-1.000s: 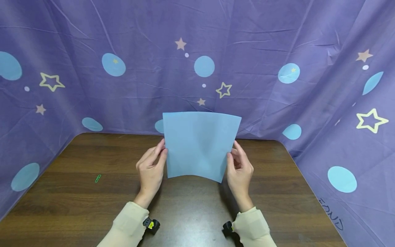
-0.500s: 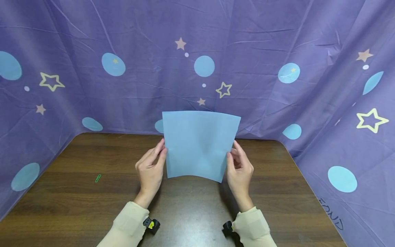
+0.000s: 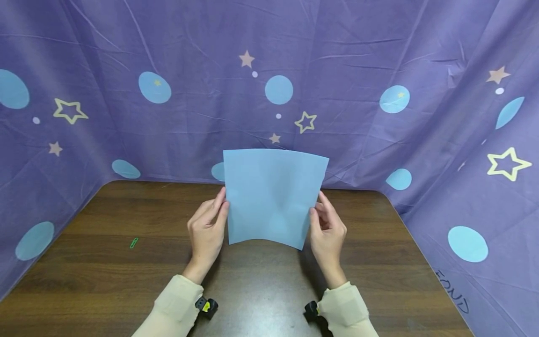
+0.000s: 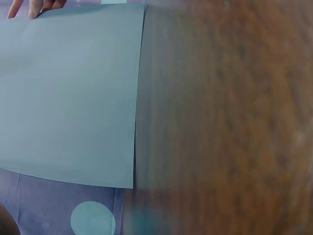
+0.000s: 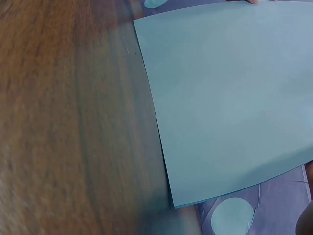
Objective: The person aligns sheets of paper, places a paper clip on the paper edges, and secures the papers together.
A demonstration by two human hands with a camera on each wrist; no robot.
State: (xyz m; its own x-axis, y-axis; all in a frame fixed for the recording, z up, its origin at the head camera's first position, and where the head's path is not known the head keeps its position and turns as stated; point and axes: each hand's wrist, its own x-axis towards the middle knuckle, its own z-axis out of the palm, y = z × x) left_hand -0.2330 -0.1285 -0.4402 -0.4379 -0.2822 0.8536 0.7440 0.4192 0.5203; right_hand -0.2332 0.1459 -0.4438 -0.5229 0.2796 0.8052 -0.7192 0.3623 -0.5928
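Observation:
A light blue sheet of paper [image 3: 273, 196] is held up in front of me, tilted and slightly bowed, its lower edge arching upward. My left hand [image 3: 207, 229] pinches its left side between thumb and fingers. On the opposite side, my right hand [image 3: 328, 234] pinches the right edge the same way. The left wrist view shows the sheet's flat face [image 4: 68, 98], with fingertips of the other hand [image 4: 36, 7] at its far edge. In the right wrist view the paper [image 5: 225, 98] fills much of the picture. Fingers behind the sheet are partly hidden.
A green paper clip [image 3: 134, 243] lies on the brown wooden table [image 3: 84, 281], left of the hands. A purple curtain with stars and dots [image 3: 337, 56] hangs behind and along both sides. Each wrist wears a small black camera.
The sheet's top edge has risen slightly and its left side has shifted a little to the right with my left hand. Both hands keep their pinch on it.

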